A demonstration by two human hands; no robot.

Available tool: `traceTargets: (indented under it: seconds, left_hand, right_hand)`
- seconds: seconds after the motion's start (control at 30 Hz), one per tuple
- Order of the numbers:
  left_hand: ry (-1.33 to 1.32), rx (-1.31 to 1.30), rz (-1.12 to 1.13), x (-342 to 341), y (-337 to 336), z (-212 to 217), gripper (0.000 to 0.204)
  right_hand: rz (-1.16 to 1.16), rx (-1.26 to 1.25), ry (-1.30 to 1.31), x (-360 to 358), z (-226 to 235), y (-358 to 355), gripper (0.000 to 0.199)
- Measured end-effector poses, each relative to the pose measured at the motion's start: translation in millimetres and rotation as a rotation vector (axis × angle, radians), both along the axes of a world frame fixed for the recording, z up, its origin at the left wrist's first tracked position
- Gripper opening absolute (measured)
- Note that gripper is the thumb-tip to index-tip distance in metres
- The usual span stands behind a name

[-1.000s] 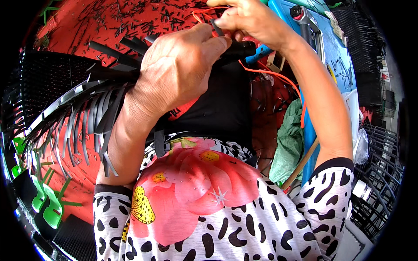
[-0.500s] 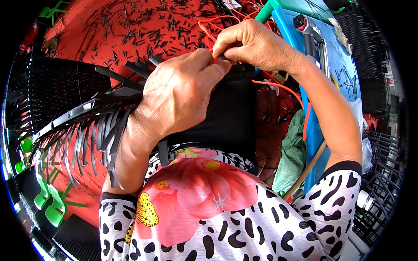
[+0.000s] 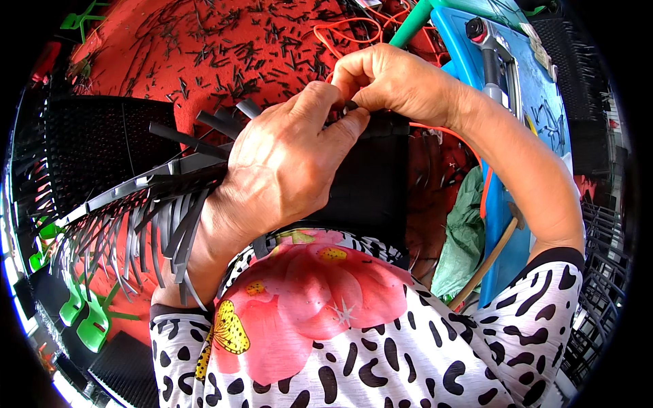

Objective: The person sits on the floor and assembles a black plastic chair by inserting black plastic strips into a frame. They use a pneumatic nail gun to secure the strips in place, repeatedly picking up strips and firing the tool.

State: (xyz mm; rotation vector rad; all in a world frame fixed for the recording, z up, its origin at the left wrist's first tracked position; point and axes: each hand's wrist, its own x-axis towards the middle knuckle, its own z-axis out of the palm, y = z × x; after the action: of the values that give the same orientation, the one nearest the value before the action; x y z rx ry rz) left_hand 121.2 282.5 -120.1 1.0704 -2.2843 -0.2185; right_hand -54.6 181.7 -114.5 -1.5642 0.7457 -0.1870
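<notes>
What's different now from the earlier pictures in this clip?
The left hand and right hand have come down nearer the patterned shirt; the right elbow has swung outward. Less of the black strip at their fingertips shows. No taking hold or letting go is clear. The hanging strips and metal tool on the blue table stayed put.
</notes>
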Motion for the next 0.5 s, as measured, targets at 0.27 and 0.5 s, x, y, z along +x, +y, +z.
traceTargets:
  seconds: [0.27,0.5]
  left_hand:
    - [-0.046,-0.034,0.006,-1.1,-1.5,0.2,0.031]
    - [0.010,-0.027,-0.023,-1.8,-4.7,0.6,0.031]
  right_hand:
    - [-0.057,0.023,-0.103,-5.3,-12.5,2.6,0.016]
    - [-0.144,-0.013,-0.107,-4.4,-15.2,5.6,0.012]
